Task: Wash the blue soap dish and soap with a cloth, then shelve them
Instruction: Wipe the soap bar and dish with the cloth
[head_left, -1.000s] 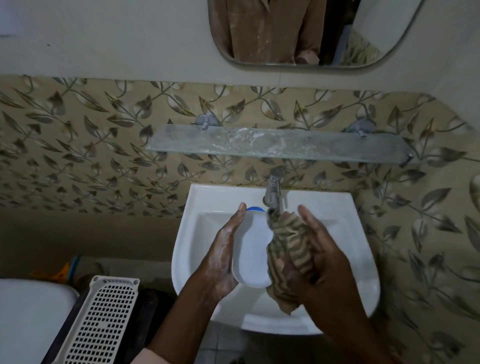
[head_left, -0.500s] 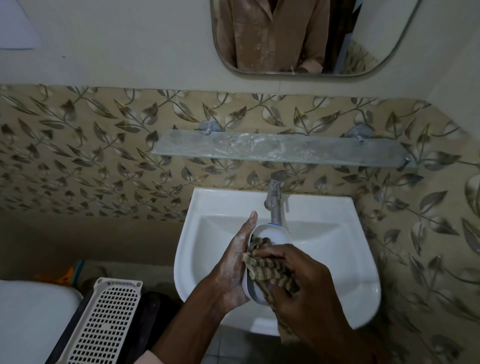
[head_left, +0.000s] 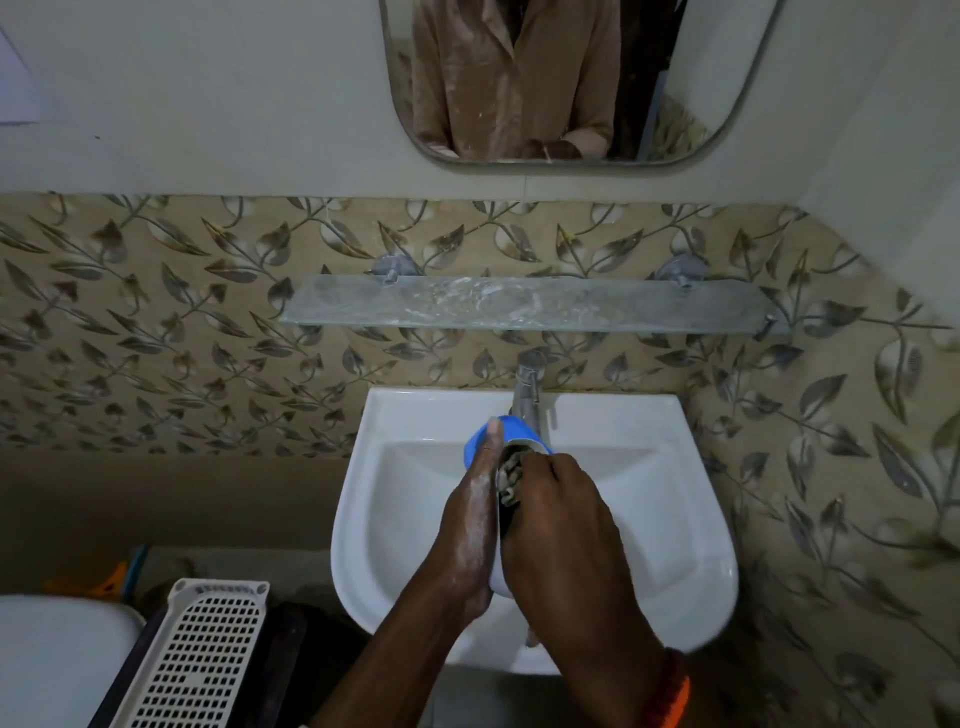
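The blue soap dish (head_left: 511, 427) stands on edge over the white sink (head_left: 644, 467), just under the tap (head_left: 529, 387). My left hand (head_left: 470, 519), smeared with lather, lies flat along the dish's outer side with straight fingers. My right hand (head_left: 561, 514) grips the striped brown cloth (head_left: 510, 475) and presses it into the dish's white inside. Only a small bunch of cloth shows between the hands. No soap bar is visible.
A glass shelf (head_left: 524, 309) with soapy streaks hangs on the leaf-patterned wall above the tap. A mirror (head_left: 571, 78) is above it. A white perforated basket (head_left: 197, 654) and a toilet lid (head_left: 52, 660) lie at lower left.
The dish has turned up on edge so its blue outside shows at the top. My right hand moved from beside the dish into it with the cloth. The view has tilted upward.
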